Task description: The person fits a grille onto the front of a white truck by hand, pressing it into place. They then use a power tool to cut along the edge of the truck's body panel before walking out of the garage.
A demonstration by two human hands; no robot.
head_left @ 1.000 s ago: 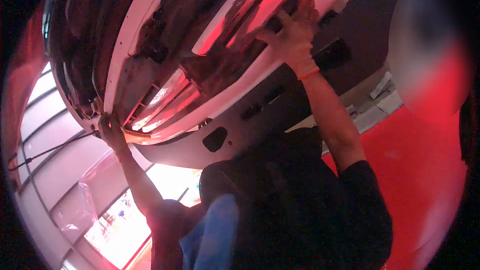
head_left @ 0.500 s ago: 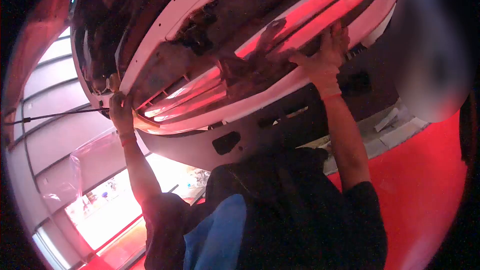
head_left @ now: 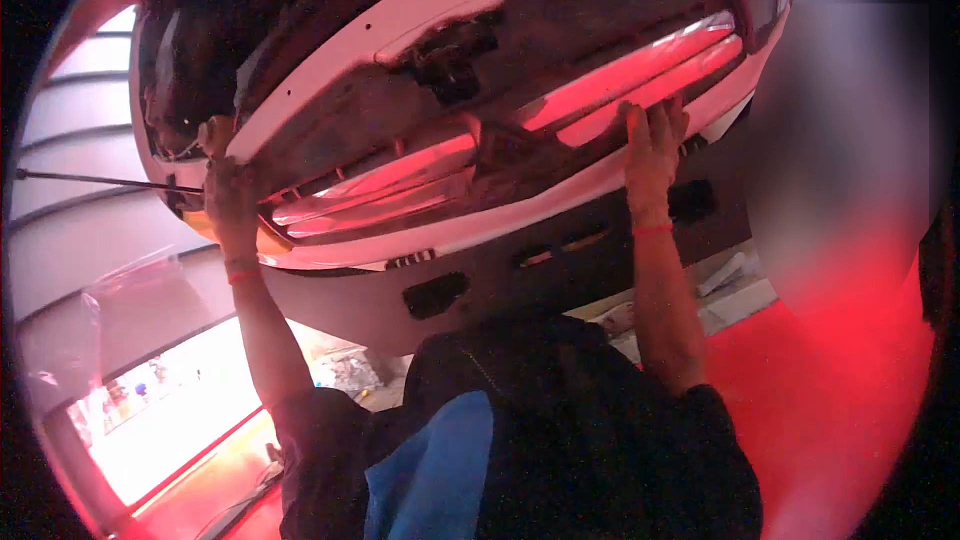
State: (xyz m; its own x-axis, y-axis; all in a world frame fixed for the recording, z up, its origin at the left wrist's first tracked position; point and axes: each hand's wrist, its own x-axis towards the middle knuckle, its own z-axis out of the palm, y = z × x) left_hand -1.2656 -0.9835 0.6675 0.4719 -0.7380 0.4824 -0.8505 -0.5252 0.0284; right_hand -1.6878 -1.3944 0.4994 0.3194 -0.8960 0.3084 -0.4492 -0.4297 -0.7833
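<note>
A large curved car body panel [head_left: 330,52], lit pink, fills the upper view, with a dark recess and glossy red strips [head_left: 690,58] along it. My left hand [head_left: 230,190] is up at the panel's left corner, its fingers closed around the edge beside a thin black rod [head_left: 110,181]. Further right, my right hand [head_left: 655,145] lies against the lower rim with fingers stretched upward over the strips. Its palm faces the panel, and the fingers are not wrapped around anything visible.
Below the panel runs a dark grey part [head_left: 350,300] with cut-out openings. A blurred person [head_left: 850,140] stands close on the right. Red floor [head_left: 800,390] spreads at lower right. Clear plastic sheeting [head_left: 140,300] hangs by the slatted wall at left.
My right hand has slid left and down along the rim, its fingers now less spread. The panel appears shifted and turned a little in view. My left hand keeps to the corner.
</note>
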